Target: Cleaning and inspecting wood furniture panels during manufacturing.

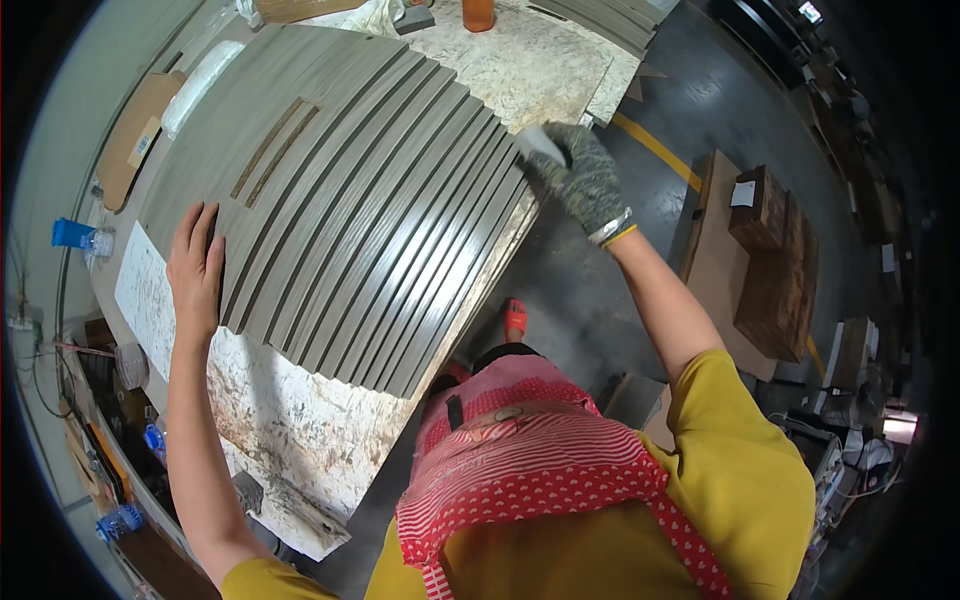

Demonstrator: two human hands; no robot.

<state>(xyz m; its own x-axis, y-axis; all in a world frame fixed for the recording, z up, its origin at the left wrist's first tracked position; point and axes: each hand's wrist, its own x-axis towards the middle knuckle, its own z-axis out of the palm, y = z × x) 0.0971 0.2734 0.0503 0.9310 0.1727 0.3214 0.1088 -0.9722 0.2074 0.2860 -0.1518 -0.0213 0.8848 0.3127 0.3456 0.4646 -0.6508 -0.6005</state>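
Note:
Grey wood-grain boards (375,200) lie fanned out on the worktable, each overlapping another like steps. Two narrow brown strips or slots (275,152) show on the broad board at the left. My bare left hand (196,265) rests with its fingers stretched out on that board's near left edge. Off the boards' right end is my right hand (588,185), in a grey knitted glove with a yellow-edged cuff. Its fingers close round a small whitish pad (541,146), slightly blurred, whose exact kind I cannot make out. The pad is close to the board ends.
The paint-stained worktable (310,430) shows in front of and behind the boards. An orange container (478,14) stands at the back. To the left are a blue-capped bottle (80,236) and cardboard (140,140). Brown boxes (775,265) sit on the floor at right.

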